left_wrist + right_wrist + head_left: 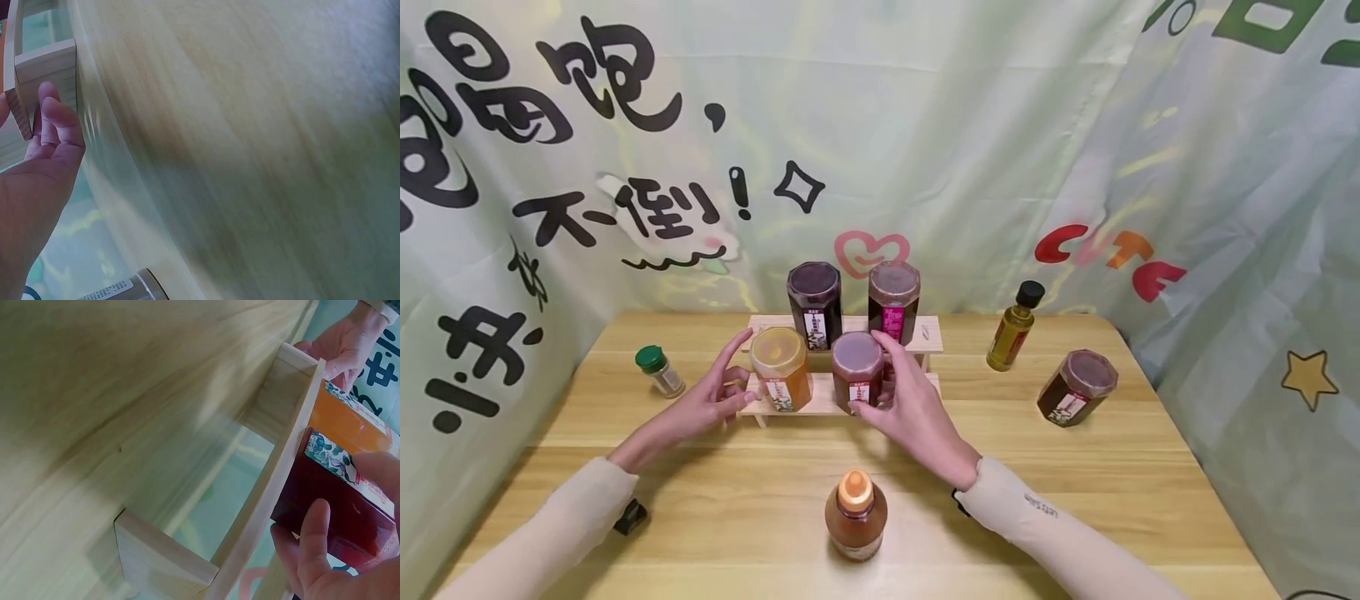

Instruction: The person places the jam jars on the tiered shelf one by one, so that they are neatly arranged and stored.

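A small two-step wooden rack [820,406] stands at the back of the table. My right hand [917,408] grips a dark red jar [858,371] on its lower step, thumb in front and fingers along the side. Beside it on that step sits an orange-yellow jar [782,371]. My left hand [703,404] is at the rack's left end; in the left wrist view its curled fingers [59,122] hold the end of the step by the leg, with the thumb mostly cut off. Two dark jars, one left [814,304] and one right [893,302], stand on the upper step.
A green-capped shaker [660,371] is left of the rack. To the right are a black-capped oil bottle [1015,327] and another dark jar [1077,387]. An orange-capped brown bottle [857,515] stands in front, between the forearms. Printed curtains [940,167] surround the table.
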Tool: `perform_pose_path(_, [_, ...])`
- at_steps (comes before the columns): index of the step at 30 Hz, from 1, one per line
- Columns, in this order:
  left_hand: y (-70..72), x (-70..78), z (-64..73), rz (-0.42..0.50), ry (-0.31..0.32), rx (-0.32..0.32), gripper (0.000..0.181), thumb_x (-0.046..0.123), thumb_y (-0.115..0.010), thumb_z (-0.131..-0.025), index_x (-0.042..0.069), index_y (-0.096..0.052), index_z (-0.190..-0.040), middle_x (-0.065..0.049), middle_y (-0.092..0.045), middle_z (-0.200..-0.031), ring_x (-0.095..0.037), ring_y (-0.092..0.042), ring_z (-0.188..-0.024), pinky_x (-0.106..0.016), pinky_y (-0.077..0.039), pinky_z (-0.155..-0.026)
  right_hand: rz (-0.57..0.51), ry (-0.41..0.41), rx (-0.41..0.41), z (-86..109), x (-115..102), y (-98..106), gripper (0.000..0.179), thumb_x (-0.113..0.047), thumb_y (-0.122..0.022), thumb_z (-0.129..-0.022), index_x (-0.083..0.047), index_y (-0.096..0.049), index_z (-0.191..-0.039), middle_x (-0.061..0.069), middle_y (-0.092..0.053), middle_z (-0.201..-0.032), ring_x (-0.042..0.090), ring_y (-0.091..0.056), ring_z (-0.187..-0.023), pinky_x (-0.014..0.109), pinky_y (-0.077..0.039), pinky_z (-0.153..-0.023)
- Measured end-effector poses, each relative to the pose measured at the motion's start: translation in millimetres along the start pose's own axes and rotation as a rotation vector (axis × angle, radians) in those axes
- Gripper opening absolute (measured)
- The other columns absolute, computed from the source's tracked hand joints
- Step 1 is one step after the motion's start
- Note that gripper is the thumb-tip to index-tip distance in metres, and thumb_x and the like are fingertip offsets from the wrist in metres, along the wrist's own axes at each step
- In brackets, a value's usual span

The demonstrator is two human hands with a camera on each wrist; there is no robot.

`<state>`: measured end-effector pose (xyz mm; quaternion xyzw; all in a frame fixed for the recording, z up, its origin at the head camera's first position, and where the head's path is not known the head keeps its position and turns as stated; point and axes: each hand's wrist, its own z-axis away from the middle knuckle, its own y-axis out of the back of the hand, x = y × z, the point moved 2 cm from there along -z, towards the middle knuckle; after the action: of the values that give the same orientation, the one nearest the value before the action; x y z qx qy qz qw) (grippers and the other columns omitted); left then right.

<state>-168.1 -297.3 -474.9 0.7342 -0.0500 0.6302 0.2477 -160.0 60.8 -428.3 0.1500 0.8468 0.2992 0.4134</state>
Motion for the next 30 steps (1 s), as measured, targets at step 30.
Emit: perform_pose_path(30, [-0.3, -1.9, 1.1, 0.005, 0.011, 0.015, 0.100, -0.004, -0.062, -0.109, 0.035, 0.000, -0.177, -0.021, -0.050, -0.110, -0.024, -0.055, -0.072, -0.034, -0.054, -0.059, -0.012, -0.061, 0.067, 8.9, -8.0, 22.5, 0.096, -0.016, -0.096, -0.086, -0.005, -0.036, -0.160, 0.015, -0.061, -0.133, 0.034, -0.069, -0.107, 0.045, -0.062, -0.081])
